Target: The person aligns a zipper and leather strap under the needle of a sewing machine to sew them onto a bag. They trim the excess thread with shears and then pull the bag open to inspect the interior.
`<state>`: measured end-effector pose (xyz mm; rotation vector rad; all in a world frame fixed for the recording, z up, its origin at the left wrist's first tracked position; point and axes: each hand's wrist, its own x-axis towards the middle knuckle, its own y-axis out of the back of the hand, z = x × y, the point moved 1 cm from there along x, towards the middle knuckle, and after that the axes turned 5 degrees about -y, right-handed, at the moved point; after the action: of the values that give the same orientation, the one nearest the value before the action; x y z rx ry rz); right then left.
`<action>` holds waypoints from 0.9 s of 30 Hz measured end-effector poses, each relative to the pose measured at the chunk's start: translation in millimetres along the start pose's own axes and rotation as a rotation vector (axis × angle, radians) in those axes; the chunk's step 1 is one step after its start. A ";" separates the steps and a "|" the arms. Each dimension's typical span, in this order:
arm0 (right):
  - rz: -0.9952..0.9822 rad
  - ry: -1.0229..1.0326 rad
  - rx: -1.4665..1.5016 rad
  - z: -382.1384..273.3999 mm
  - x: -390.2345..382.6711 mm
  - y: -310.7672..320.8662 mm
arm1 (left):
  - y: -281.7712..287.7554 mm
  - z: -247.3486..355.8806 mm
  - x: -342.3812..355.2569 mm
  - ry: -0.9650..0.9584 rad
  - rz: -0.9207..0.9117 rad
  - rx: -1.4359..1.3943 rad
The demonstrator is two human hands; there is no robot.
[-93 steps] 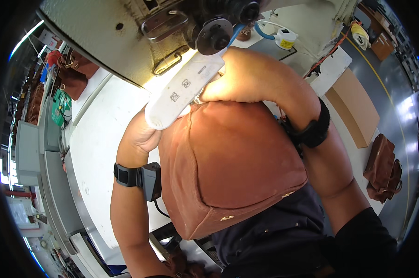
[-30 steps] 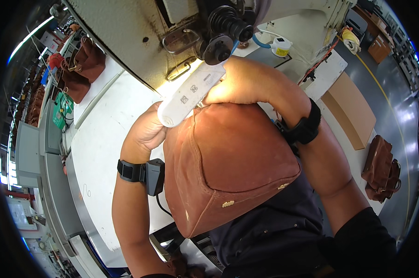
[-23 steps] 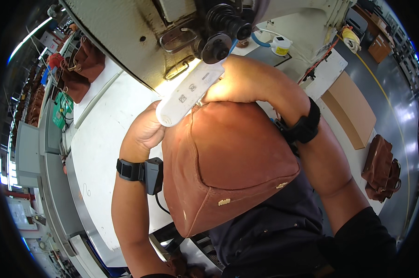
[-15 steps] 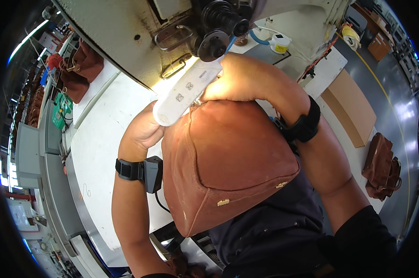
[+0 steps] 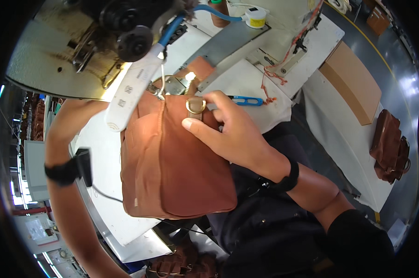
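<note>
At centre, my right hand [image 5: 241,138] touches brown bag [image 5: 198,173], thumb and forefinger apart, grip unclear; fingers of left hand [image 5: 76,116] are hidden; white table [image 5: 106,161] left, grey floor [image 5: 401,88] right.

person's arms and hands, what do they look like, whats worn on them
The left arm wears a black strap with a boxy dark unit and thin cable; no sleeve shows there. The right arm has a black band and a black sleeve higher up; the right hand is ungloved.

The bag [image 5: 198,173] is reddish-brown, its ring [image 5: 196,112] gold, the glare-lit lamp [image 5: 131,90] apparently white.
</note>
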<state>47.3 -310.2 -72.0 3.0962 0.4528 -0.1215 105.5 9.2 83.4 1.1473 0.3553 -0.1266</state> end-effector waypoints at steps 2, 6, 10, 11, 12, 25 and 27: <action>-0.052 0.030 0.107 5.5 3.7 -2.2 | -1.3 1.0 -51.6 -0.279 -0.065 -0.109; -0.175 0.004 0.136 4.2 8.6 -11.9 | -59.2 59.1 -184.1 -0.298 0.375 0.098; -0.038 0.200 0.117 18.3 7.8 -30.1 | -143.5 114.7 -218.1 -0.481 0.368 0.812; -0.034 0.209 0.269 22.1 8.0 -34.7 | -160.6 104.1 -206.4 -0.396 0.351 0.773; -0.002 0.222 0.416 27.7 11.0 -32.2 | -174.3 85.5 -190.1 -0.368 0.428 0.767; 0.311 0.571 0.024 42.1 14.6 -35.6 | -206.4 53.5 -80.5 -0.493 0.760 0.847; 0.231 0.510 -0.023 37.6 11.2 -30.9 | -212.9 52.3 -75.8 -0.449 0.869 0.706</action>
<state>46.3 -278.2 -110.4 3.0987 0.0881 0.6790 -13.8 -132.0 -56.8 1.8240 -0.6525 0.2784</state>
